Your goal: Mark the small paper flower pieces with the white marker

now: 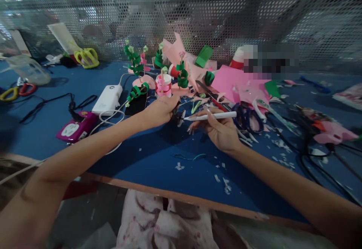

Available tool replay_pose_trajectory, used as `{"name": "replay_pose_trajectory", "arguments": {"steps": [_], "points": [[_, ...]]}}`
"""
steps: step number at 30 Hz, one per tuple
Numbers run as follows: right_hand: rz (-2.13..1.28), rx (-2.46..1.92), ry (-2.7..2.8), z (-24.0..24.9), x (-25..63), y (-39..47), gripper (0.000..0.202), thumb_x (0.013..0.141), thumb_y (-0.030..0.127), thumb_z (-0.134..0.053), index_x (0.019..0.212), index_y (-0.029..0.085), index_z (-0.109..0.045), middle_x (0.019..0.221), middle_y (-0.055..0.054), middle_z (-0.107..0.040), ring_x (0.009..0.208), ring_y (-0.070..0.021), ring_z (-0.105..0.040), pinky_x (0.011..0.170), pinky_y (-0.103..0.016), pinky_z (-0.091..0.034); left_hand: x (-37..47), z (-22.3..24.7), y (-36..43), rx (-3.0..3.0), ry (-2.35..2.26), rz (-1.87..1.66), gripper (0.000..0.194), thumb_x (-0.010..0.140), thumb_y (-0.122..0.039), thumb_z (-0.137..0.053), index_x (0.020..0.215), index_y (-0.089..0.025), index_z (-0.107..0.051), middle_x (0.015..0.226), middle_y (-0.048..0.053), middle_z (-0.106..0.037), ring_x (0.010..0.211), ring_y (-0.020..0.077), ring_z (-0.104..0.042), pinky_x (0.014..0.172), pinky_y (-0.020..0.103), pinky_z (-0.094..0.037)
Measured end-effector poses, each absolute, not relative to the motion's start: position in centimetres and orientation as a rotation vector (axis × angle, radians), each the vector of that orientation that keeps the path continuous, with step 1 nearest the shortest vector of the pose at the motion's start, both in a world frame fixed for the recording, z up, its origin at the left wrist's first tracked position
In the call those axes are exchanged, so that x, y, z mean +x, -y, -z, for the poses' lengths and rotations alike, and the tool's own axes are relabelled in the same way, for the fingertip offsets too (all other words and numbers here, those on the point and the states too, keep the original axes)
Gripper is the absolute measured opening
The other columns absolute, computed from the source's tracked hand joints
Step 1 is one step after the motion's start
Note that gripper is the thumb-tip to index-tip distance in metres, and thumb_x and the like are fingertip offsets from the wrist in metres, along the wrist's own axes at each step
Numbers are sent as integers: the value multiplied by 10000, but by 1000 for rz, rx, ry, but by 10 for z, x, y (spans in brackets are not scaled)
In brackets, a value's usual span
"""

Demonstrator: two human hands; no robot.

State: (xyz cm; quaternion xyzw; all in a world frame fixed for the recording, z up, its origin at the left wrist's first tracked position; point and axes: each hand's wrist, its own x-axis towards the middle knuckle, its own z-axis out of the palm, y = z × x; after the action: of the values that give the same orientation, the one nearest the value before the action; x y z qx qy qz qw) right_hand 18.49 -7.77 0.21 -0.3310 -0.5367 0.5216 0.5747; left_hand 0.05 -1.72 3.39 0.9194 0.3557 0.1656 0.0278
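My right hand [219, 130] is closed around a slim white pen [224, 116]. The pen's tip points left and meets, or nearly meets, a small dark piece with white parts [181, 118]. That piece is at the fingertips of my left hand [162, 110], which is closed; its exact kind is too small to make out. Just behind my left hand stand paper plants with green curls [182, 78] on pink bases. A red and white cup or roll with a pink paper curl [163, 85] is beside them.
Pink paper sheets [229, 83], dark blue-handled scissors [250, 119] and paper scraps [226, 185] lie to the right. At left are a white power bank [108, 100] with a cable, a purple device [76, 126] and a clear jug [28, 69]. A perforated metal panel [113, 19] rises behind.
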Motion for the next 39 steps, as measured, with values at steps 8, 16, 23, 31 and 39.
{"name": "replay_pose_trajectory", "arguments": {"steps": [8, 16, 23, 31, 39], "points": [[-1171, -759, 1302, 5, 189, 74, 191, 759, 423, -599, 804, 243, -644, 690, 2, -672, 673, -170, -649, 630, -350, -554, 1, -29, 25, 2856, -1185, -436, 264, 703, -61, -447, 958, -128, -434, 762, 51, -584, 676, 170, -555, 581, 261, -416], [-1113, -788, 1263, 5, 188, 69, 194, 751, 422, -608, 823, 248, -651, 728, 13, -665, 639, -134, -632, 656, -311, -557, 4, -20, 24, 3053, -1183, -466, 309, 661, 10, -379, 941, -112, -422, 852, 108, -579, 852, 195, -551, 709, 287, -447], [-1186, -711, 1241, 1, 184, 77, 208, 721, 434, -635, 788, 237, -629, 792, 10, -671, 629, -136, -634, 587, -306, -558, 4, -28, 27, 2977, -1214, -393, 331, 680, -26, -388, 998, -120, -392, 737, 48, -589, 641, 151, -559, 567, 246, -417], [-1096, -776, 1312, 9, 189, 69, 193, 786, 406, -574, 856, 234, -624, 722, 9, -666, 640, -143, -631, 664, -338, -554, 6, -24, 27, 2917, -1339, -438, 310, 674, -43, -407, 971, -131, -431, 703, 38, -584, 608, 148, -561, 545, 243, -416], [-1106, -758, 1300, 7, 190, 68, 194, 772, 421, -584, 831, 242, -631, 777, 3, -677, 643, -147, -637, 647, -338, -555, 6, -18, 24, 2899, -1316, -480, 344, 667, -10, -407, 992, -120, -417, 769, 69, -608, 701, 171, -590, 616, 267, -452]]}}
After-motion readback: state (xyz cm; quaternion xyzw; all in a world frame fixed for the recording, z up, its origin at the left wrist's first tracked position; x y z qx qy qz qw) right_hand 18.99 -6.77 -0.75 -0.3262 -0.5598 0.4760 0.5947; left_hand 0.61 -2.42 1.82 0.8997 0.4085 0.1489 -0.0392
